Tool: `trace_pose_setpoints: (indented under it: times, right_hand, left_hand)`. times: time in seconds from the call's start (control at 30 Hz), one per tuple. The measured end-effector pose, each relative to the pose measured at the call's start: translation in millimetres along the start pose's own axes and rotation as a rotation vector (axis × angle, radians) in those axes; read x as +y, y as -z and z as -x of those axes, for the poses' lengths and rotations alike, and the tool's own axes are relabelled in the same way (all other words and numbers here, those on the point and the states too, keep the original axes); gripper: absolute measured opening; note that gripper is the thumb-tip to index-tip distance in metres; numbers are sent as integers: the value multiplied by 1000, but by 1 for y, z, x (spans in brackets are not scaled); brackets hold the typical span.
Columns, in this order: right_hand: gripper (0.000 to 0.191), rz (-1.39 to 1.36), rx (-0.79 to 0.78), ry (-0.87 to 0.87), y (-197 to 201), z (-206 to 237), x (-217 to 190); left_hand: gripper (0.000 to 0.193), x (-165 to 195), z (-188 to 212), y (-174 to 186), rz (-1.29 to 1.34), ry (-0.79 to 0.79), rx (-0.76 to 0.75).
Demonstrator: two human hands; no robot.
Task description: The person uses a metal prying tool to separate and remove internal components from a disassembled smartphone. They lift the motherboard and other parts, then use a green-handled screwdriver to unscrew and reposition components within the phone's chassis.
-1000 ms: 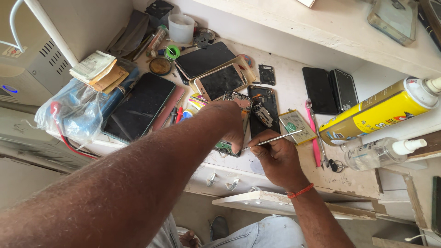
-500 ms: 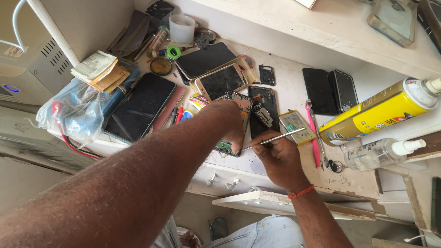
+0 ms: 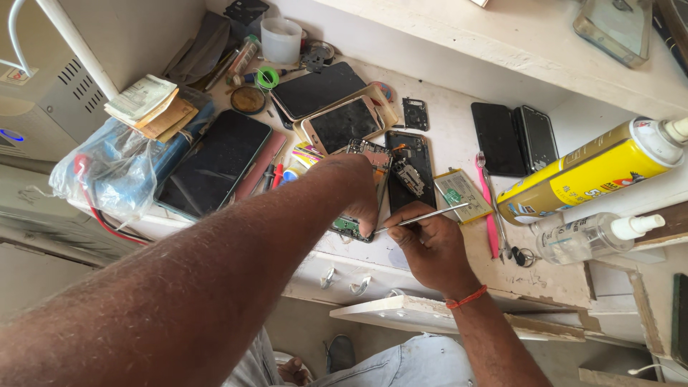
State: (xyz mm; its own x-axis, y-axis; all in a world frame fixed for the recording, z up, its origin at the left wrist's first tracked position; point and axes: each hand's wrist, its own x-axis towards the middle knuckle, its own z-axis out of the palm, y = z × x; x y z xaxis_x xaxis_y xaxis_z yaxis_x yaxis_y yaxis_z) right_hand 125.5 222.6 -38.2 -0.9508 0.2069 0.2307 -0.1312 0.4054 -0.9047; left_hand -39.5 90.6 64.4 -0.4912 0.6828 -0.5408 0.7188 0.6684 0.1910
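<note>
An opened phone (image 3: pixel 410 172) with its inner parts showing lies on the white bench, and a green circuit board (image 3: pixel 348 226) lies beside it. My left hand (image 3: pixel 355 190) reaches across from the lower left and presses down on that board; the fingers are mostly hidden behind the wrist. My right hand (image 3: pixel 428 247), with an orange thread at the wrist, pinches thin metal tweezers (image 3: pixel 423 216) whose tip points at the board under my left fingers. A flat battery (image 3: pixel 462 193) rests just right of the opened phone.
Several phones and screens (image 3: pixel 215 161) lie at the back left, beside a plastic bag (image 3: pixel 115 175) with cables. A yellow spray can (image 3: pixel 588 172) and a clear spray bottle (image 3: pixel 588 236) lie at the right. Pink tweezers (image 3: pixel 491 215), two dark phones (image 3: pixel 516 140) and a white cup (image 3: pixel 281 39) are nearby.
</note>
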Motion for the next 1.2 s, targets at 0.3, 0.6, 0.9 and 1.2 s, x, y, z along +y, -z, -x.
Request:
trace_pose_setpoints:
  times: [0.3, 0.6, 0.9, 1.2]
  right_hand:
    - [6, 30, 12, 13, -1, 0, 1]
    - [5, 64, 19, 47, -2, -2, -3]
    - [7, 65, 10, 60, -3, -4, -9]
    - [6, 130, 17, 107, -3, -4, -11]
  left_hand:
    - [63, -3, -4, -2, 29, -8, -13]
    - [62, -5, -15, -5, 5, -45, -32]
    - [61, -3, -14, -3, 31, -41, -35]
    - [60, 1, -7, 0, 30, 13, -42]
